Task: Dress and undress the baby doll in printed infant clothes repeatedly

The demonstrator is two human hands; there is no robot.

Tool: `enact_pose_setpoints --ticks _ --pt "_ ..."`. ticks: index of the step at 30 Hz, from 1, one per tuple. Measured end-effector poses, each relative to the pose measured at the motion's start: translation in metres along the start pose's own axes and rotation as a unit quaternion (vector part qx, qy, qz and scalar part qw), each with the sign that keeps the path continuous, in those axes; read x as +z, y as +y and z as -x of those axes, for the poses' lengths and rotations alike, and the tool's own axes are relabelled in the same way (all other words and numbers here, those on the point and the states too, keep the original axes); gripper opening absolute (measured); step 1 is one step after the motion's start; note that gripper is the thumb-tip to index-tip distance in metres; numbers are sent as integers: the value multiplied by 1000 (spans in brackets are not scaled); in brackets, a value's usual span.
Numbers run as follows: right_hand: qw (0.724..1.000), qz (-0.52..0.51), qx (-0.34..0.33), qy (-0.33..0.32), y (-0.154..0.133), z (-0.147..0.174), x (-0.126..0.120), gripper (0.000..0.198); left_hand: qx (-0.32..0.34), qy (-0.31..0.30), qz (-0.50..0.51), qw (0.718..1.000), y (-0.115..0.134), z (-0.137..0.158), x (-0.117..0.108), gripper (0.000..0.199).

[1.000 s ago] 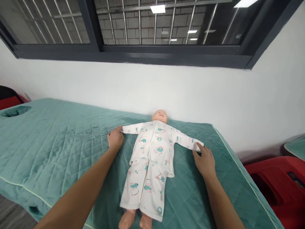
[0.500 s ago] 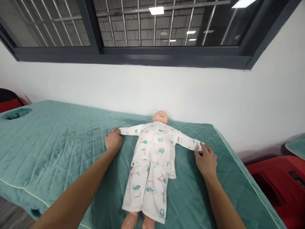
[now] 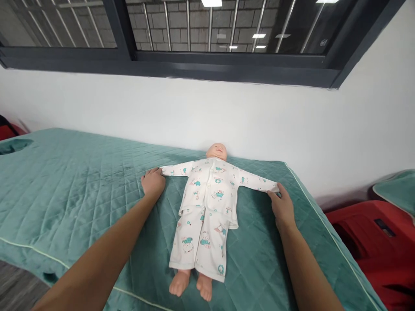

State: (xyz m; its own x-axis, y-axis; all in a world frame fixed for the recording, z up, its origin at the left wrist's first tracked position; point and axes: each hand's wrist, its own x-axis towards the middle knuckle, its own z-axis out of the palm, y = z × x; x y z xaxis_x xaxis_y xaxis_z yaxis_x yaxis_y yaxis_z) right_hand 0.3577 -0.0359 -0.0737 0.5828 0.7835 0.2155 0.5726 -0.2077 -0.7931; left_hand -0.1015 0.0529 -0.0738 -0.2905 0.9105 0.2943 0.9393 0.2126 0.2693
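- The doll (image 3: 208, 196) is laid between the left hand (image 3: 153, 182) and the right hand (image 3: 282, 207).
- One sleeve (image 3: 259, 183) is pinched by the right.
- The left's grip cannot be told.

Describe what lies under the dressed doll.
A green quilted cover shows on both sides of the dressed doll; the patch directly beneath it is hidden.

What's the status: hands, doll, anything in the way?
Left hand at one sleeve end, grip unclear; right hand pinching the other cuff. Clothed doll face-up on green cover, arms spread. No obstruction visible near either hand.
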Motion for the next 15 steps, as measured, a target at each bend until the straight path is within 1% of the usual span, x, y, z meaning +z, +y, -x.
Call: enact_pose_setpoints --ticks 2,4,6,10,13,15 --pt "1000 23 -13 -1 2 0 0 71 1 0 1 1000 0 1 -2 45" --pt "996 80 -46 -12 2 1 3 66 5 -1 4 1000 1 1 -3 45" --pt "990 128 -60 -17 -1 2 5 62 7 -1 8 1000 2 2 -5 45" --pt "985 167 -48 -7 -8 5 8 59 3 2 11 1000 4 4 -7 43" --pt "983 175 -48 -2 -11 8 8 59 13 0 13 1000 4 9 -8 43" --pt "984 174 -48 4 -13 11 8 59 20 -2 14 1000 4 14 -9 46"
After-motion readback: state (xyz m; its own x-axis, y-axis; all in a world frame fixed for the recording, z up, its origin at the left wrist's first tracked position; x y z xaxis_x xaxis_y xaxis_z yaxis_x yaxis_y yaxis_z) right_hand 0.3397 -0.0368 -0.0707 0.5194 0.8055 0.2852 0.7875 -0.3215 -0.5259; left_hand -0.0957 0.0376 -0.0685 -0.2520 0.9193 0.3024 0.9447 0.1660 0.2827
